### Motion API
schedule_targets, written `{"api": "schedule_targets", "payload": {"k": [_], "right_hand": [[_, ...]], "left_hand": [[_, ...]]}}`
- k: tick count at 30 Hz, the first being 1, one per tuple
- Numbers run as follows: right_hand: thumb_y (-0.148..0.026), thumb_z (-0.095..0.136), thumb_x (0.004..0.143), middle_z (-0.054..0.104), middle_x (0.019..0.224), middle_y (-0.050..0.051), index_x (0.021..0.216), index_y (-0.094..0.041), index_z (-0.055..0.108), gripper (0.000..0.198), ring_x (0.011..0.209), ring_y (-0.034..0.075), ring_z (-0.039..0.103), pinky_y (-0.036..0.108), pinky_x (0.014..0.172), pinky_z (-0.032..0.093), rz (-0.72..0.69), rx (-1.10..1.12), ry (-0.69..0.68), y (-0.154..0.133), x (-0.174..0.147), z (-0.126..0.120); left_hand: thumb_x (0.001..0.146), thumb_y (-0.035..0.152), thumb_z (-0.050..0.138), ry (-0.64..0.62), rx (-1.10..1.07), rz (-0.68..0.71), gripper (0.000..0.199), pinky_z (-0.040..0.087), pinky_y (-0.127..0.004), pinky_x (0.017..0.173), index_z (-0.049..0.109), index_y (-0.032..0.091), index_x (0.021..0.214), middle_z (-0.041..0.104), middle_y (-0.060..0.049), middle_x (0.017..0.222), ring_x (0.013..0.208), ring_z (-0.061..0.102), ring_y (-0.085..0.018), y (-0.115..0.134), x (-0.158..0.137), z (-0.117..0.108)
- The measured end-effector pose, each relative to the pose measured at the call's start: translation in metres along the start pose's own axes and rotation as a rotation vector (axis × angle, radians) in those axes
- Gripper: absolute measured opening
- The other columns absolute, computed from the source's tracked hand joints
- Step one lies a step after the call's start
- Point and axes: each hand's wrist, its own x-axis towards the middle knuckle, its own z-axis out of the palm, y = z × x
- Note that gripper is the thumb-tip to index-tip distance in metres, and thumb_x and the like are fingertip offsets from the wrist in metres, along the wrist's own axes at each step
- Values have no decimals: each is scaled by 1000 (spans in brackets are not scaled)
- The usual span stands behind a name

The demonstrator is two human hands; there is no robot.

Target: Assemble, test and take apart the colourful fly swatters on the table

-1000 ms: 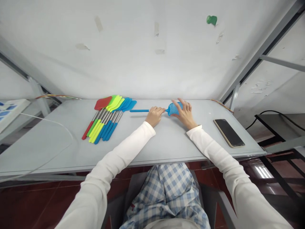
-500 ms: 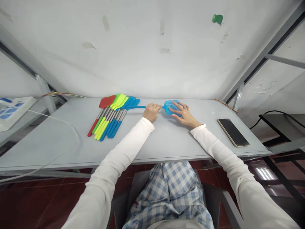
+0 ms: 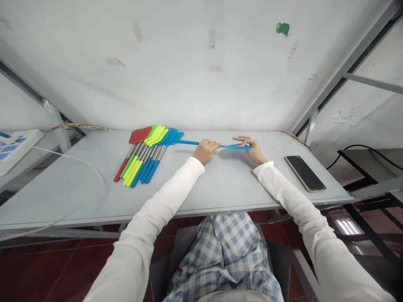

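My left hand (image 3: 207,151) is closed around the blue fly swatter (image 3: 188,142), near where its handle meets the head. The handle points left toward the other swatters. At the far end, the swatter's mesh head is turned nearly edge-on, and my right hand (image 3: 253,150) grips its tip between the fingers, with some fingers stretched out above it. Left of my hands lies an overlapping row of fly swatters: a red one (image 3: 140,135), green and yellow ones (image 3: 155,135), and several blue ones (image 3: 173,136). Their handles, with grey metal shafts, point toward me.
A phone (image 3: 305,173) lies on the right of the grey table (image 3: 220,188). A white cable (image 3: 85,161) crosses the left side. A white wall (image 3: 176,92) rises behind the table, and a white and blue item (image 3: 19,147) is at far left.
The blue swatter's head has turned from flat and facing up to nearly edge-on. My right hand has gone from spread over the mesh to gripping its tip.
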Motion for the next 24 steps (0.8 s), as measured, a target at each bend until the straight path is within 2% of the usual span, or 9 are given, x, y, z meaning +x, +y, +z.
{"api": "schedule_targets", "payload": {"k": [3, 6, 9, 11, 13, 16, 20, 22, 24], "right_hand": [[-21, 49, 79, 69, 117, 3, 83, -26, 74, 26, 117, 22, 53, 47, 102, 40, 17, -142, 41, 3, 4, -12], [-32, 47, 83, 67, 119, 6, 115, -25, 66, 38, 100, 19, 61, 39, 87, 50, 188, -21, 75, 8, 8, -19], [-54, 45, 86, 72, 99, 14, 116, -15, 63, 53, 77, 19, 65, 32, 64, 51, 491, 275, -154, 7, 8, -16], [-57, 54, 82, 72, 93, 15, 116, -13, 62, 57, 72, 20, 65, 31, 61, 51, 592, 402, -282, 2, 6, -11], [-47, 71, 72, 72, 97, 10, 126, -18, 56, 63, 78, 20, 67, 32, 69, 53, 550, 456, -235, -3, 5, -7], [-37, 78, 64, 71, 106, 3, 130, -28, 53, 71, 95, 20, 66, 38, 87, 52, 354, 432, -99, -10, 3, -4], [-40, 69, 73, 73, 102, 5, 79, -27, 75, 16, 119, 26, 56, 47, 102, 42, 62, 171, -129, -14, 3, -7], [-40, 62, 80, 72, 106, 6, 63, -27, 74, 24, 127, 26, 49, 50, 108, 35, -41, -4, -145, -13, 3, -10], [-41, 54, 86, 66, 124, 3, 74, -28, 76, 29, 131, 25, 45, 49, 111, 31, -77, -120, -117, -10, 5, -12]], "left_hand": [[89, 13, 37, 41, -10, -29, 34, 40, -39, 75, 68, 21, 99, 70, -8, 86, 76, 55, -22, -6, 0, -3], [91, 17, 37, 95, -20, -78, 32, 40, -39, 76, 68, 20, 97, 70, -9, 85, 75, 55, -22, -14, -2, -6], [92, 19, 36, 85, -11, -60, 32, 39, -38, 75, 68, 20, 95, 70, -9, 83, 75, 55, -22, -16, -3, -8], [93, 18, 35, 70, 3, -29, 33, 38, -38, 75, 68, 21, 96, 70, -9, 82, 76, 55, -22, -12, -2, -7], [94, 20, 35, 58, 14, -10, 33, 38, -38, 74, 68, 21, 97, 69, -8, 82, 75, 54, -22, -9, -2, -5], [95, 22, 34, 53, -2, -22, 33, 39, -36, 74, 67, 21, 98, 70, -8, 85, 75, 55, -21, -6, 0, -2], [96, 23, 33, 51, -40, -21, 34, 40, -35, 75, 67, 19, 98, 70, -8, 86, 77, 57, -20, -10, 0, -2], [96, 25, 34, 51, -46, -16, 35, 41, -35, 75, 68, 19, 97, 70, -8, 85, 77, 57, -20, -12, -2, -2], [96, 27, 34, 68, -54, -27, 35, 41, -35, 75, 68, 18, 98, 69, -9, 85, 78, 58, -20, -14, -3, -2]]}}
